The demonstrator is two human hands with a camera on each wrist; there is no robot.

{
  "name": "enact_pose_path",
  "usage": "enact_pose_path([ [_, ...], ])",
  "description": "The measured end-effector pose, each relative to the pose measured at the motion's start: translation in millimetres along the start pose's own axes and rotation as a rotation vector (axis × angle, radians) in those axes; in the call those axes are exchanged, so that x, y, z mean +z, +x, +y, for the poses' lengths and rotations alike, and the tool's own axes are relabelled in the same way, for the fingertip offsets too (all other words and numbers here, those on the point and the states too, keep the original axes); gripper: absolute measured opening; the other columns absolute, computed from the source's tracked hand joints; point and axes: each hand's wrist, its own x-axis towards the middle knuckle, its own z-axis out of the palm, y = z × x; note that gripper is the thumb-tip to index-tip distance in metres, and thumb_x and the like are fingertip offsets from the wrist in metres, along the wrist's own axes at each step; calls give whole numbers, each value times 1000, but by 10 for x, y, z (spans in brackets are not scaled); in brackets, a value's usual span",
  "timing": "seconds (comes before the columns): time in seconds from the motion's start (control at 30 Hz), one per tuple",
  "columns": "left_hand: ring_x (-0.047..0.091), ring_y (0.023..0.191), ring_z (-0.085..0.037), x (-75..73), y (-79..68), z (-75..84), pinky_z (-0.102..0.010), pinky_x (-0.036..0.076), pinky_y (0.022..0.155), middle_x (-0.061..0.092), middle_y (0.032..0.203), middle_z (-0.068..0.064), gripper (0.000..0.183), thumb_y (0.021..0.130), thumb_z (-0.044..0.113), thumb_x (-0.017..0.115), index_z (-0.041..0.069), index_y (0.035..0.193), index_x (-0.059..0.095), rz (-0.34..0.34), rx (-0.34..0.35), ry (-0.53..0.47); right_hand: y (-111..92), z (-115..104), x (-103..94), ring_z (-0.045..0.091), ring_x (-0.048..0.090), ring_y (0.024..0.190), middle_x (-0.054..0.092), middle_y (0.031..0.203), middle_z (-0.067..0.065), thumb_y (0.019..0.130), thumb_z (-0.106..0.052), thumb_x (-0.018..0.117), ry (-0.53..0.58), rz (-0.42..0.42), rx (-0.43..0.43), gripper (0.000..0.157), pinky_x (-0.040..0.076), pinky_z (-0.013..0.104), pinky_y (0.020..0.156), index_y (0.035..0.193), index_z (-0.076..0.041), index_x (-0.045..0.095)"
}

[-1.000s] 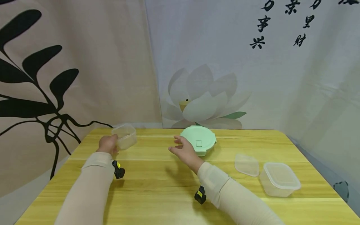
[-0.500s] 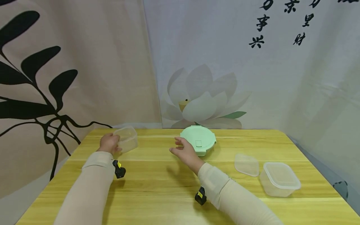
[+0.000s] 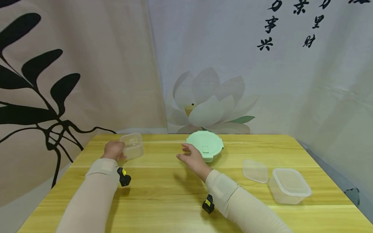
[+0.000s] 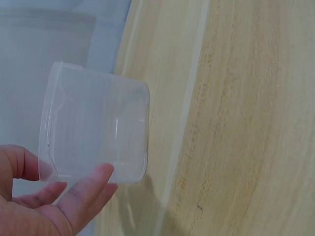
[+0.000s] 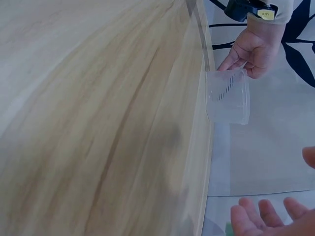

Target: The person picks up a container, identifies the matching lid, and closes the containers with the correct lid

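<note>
At the table's back left, my left hand (image 3: 114, 151) holds a clear plastic food container (image 3: 133, 147) by its near left side. In the left wrist view the container (image 4: 93, 123) has its thumb-side rim pinched between the thumb and fingers (image 4: 81, 199), with its base right at the tabletop. No lid covers it. My right hand (image 3: 193, 159) hovers in front of a round mint-green lunch box (image 3: 205, 144), fingers loosely spread and nothing in them. The right wrist view has only the fingertips of this hand (image 5: 266, 219) in its lower corner.
On the right of the wooden table (image 3: 163, 200) lie a loose translucent lid (image 3: 255, 170) and, beside it, a lidded clear square container (image 3: 289, 186). A printed cloth backdrop (image 3: 131, 64) hangs behind the table's far edge.
The container in my left hand has gone from tilted to level, coming down and slightly right. My right hand has stayed almost where it was.
</note>
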Motion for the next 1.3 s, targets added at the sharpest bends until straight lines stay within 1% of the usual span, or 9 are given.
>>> enact_pose_path([
  [0.1, 61, 69, -16, 2, -8, 1, -25, 55, 61, 45, 120, -29, 55, 94, 9, 38, -15, 143, 27, -4, -4, 7, -6, -3, 11, 37, 50, 123, 47, 138, 21, 92, -16, 64, 6, -2, 4, 56, 47, 46, 97, 143, -5, 42],
  [0.17, 64, 76, -19, 1, -14, -4, -25, 55, 61, 38, 137, -34, 57, 94, 9, 38, -14, 145, 23, -4, -6, 7, -13, -4, 20, 37, 50, 122, 47, 137, 20, 92, -16, 65, 10, -8, 5, 57, 47, 46, 97, 143, -5, 42],
  [0.27, 63, 83, -23, 4, -26, -27, -24, 55, 61, 28, 148, -32, 58, 94, 9, 36, -14, 146, 21, 0, -10, -12, -29, -11, 29, 37, 51, 122, 47, 136, 20, 91, -17, 65, 14, -15, 5, 58, 47, 46, 96, 143, -4, 42],
  [0.5, 57, 70, -16, 23, -146, -44, -25, 55, 63, 26, 149, -31, 56, 97, 12, 36, -12, 146, 23, -33, 29, -10, -43, -27, 46, 38, 49, 122, 48, 137, 21, 91, -18, 65, 4, -21, 8, 59, 47, 47, 97, 143, -4, 42],
  [0.73, 53, 107, -35, 113, -380, 45, -25, 57, 70, 34, 143, -34, 56, 100, 15, 35, -10, 148, 21, -109, 99, -50, -49, -61, 78, 37, 50, 122, 51, 135, 19, 90, -19, 66, -20, -17, 26, 57, 47, 47, 96, 141, -6, 45],
  [0.8, 53, 109, -38, 143, -441, 69, -25, 57, 69, 35, 142, -34, 55, 100, 14, 36, -10, 148, 22, -128, 115, -70, -54, -70, 88, 37, 51, 121, 52, 134, 18, 90, -19, 66, -27, -18, 25, 57, 47, 47, 96, 141, -6, 46],
  [0.93, 57, 94, -30, 226, -532, 101, -26, 57, 68, 35, 142, -33, 52, 100, 12, 38, -10, 147, 26, -167, 144, -94, -69, -82, 94, 36, 51, 121, 53, 134, 18, 90, -20, 66, -36, -25, 28, 55, 46, 47, 97, 140, -5, 47],
  [1.03, 51, 82, -20, 302, -584, 113, -26, 57, 69, 35, 142, -32, 51, 100, 10, 40, -10, 146, 28, -188, 159, -112, -85, -87, 97, 36, 50, 122, 53, 134, 18, 90, -20, 66, -31, -34, 29, 55, 46, 48, 97, 139, -4, 47],
  [1.3, 48, 79, -18, 487, -771, 164, -28, 57, 70, 39, 139, -29, 49, 100, 9, 45, -8, 144, 32, -228, 193, -142, -144, -126, 111, 37, 50, 122, 51, 135, 20, 91, -25, 66, 16, -70, 67, 57, 44, 51, 99, 140, -3, 47],
])
